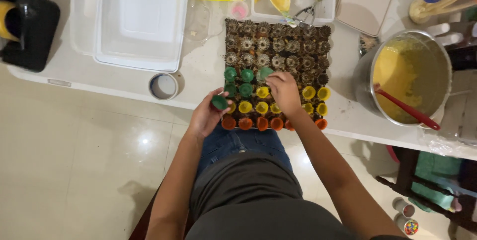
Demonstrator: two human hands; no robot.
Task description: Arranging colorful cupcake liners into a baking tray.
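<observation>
While the left hand [204,116] pinches a green paper cup [219,102] at the baking tray's [276,35] near-left corner, the right hand [283,90] closes on another green cup [265,72] mid-tray. Risk: the forearm could knock seated yellow cups [262,107] askew.

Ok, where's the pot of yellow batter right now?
The pot of yellow batter sits at the right of the head view, on the white table, just right of the mould tray, with a red spatula in it.

Steel pot [365,78] – yellow batter, red spatula [407,108]; white tub [141,19].
</observation>
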